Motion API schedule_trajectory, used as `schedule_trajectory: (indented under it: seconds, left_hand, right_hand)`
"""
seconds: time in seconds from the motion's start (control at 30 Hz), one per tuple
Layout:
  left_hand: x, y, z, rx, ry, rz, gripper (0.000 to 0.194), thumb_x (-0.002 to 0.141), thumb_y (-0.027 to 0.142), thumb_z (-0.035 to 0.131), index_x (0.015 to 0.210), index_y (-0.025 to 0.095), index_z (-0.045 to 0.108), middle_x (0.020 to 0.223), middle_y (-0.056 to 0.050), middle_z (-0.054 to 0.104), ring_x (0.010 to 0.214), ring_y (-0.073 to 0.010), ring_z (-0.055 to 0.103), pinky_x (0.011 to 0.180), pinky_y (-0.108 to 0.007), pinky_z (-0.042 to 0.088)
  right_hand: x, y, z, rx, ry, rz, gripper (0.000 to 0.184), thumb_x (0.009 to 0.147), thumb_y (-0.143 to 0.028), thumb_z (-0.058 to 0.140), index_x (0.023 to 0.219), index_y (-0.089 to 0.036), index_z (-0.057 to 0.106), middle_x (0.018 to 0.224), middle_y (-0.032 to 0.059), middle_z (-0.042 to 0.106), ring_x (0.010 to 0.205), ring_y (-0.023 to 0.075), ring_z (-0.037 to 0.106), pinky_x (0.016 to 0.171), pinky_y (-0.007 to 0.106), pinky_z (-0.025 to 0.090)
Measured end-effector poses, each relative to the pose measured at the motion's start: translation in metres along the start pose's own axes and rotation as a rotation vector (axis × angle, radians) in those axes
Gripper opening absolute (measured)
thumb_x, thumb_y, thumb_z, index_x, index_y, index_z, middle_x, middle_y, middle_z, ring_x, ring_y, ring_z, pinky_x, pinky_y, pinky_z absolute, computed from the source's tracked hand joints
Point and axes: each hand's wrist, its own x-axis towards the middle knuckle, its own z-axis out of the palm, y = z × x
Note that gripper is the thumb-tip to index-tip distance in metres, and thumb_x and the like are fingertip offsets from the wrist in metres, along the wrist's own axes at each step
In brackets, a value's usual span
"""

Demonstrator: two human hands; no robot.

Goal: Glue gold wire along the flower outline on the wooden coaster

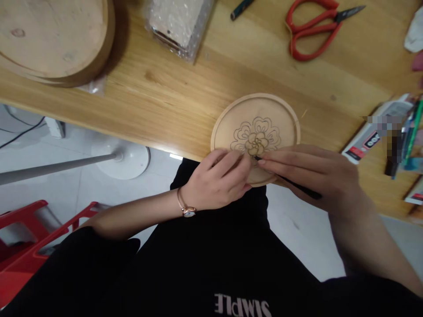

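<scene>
A round wooden plate [228, 116] with a raised rim sits at the table's front edge, partly overhanging it. A flower outline is drawn on it, and a raised tan flower [257, 143] covers the drawing's middle. My right hand [317, 174] is closed around slim black tweezers [306, 190], whose tip reaches the lower edge of the raised flower. My left hand [220, 180] is over the plate's lower left, fingers curled and pinched together beside that tip. Whatever those fingertips hold is hidden.
Red-handled scissors [312, 28] and a dark pen [241, 9] lie farther back. A bubble-wrapped package [180, 22] and a large round wooden piece [56, 39] are at left. A white glue tube [373, 127] lies right. Red stools [20, 264] stand below left.
</scene>
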Motion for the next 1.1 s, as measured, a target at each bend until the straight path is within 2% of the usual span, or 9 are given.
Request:
schedule_trajectory:
  seconds: [0.2,0.53,0.83,1.1]
  left_hand:
    - [-0.001,0.0,0.0,-0.003,-0.01,0.001,0.027,0.092,0.032,0.053,0.096,0.009,0.067,0.105,-0.008,0.069,0.098,-0.0234,0.062,0.083,-0.037,0.049]
    - [0.0,0.0,0.0,-0.012,-0.022,0.003,0.027,0.092,0.032,0.053,0.094,0.01,0.068,0.103,-0.007,0.07,0.098,-0.024,0.062,0.083,-0.037,0.048]
    - [0.0,0.0,-0.001,-0.015,-0.025,0.004,0.028,0.092,0.032,0.053,0.099,0.009,0.067,0.104,-0.008,0.072,0.097,-0.0238,0.063,0.081,-0.038,0.049]
    - [0.001,-0.001,-0.001,-0.016,-0.03,0.007,0.033,0.091,0.032,0.053,0.105,0.005,0.067,0.103,-0.009,0.072,0.097,-0.0242,0.064,0.082,-0.038,0.049]
  right_hand:
    - [0.001,0.001,0.002,0.023,0.039,-0.014,0.031,0.083,-0.007,0.063,0.114,-0.012,0.06,0.106,0.0125,0.071,0.097,0.0224,0.068,0.082,0.036,0.059]
    - [-0.001,-0.006,0.009,0.019,0.096,-0.001,0.029,0.082,-0.005,0.062,0.111,-0.01,0.061,0.102,0.0166,0.071,0.092,0.0256,0.069,0.077,0.039,0.059]
    - [-0.003,-0.014,0.016,-0.041,0.163,0.068,0.024,0.086,-0.009,0.057,0.109,-0.014,0.062,0.1,0.0108,0.072,0.09,0.0217,0.069,0.075,0.035,0.06]
    - [0.0,-0.017,0.02,-0.001,0.219,0.112,0.027,0.079,-0.001,0.061,0.104,-0.012,0.064,0.096,0.0117,0.072,0.087,0.0217,0.07,0.075,0.035,0.06]
